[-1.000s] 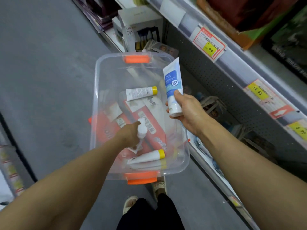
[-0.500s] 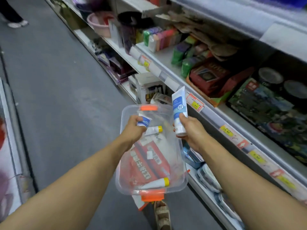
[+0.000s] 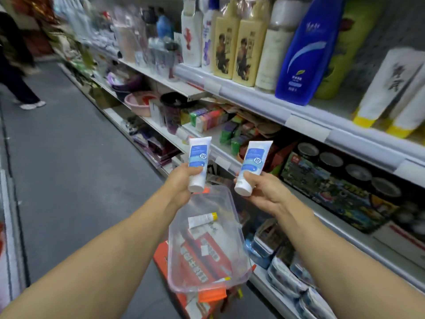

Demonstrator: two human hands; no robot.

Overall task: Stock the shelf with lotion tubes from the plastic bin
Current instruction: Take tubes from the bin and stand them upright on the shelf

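Shop aisle w/ stocked shelf (image 3: 305, 125) on the right, grey floor to the left. One blue-white lotion tube (image 3: 198, 162) is gripped cap-down by left hand (image 3: 181, 180), fingers curled round it; a second tube (image 3: 252, 166) is held likewise in right hand (image 3: 264, 192). Clear plastic bin (image 3: 234, 226) sits below both hands, w/ a yellow-capped tube (image 3: 202, 219) and red boxes (image 3: 202, 256) inside.

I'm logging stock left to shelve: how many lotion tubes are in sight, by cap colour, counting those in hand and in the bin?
White-capped tubes: 2, one in the left hand at, one in the right hand at.
Yellow-capped tubes in the bin: 2, at and.
Total: 4
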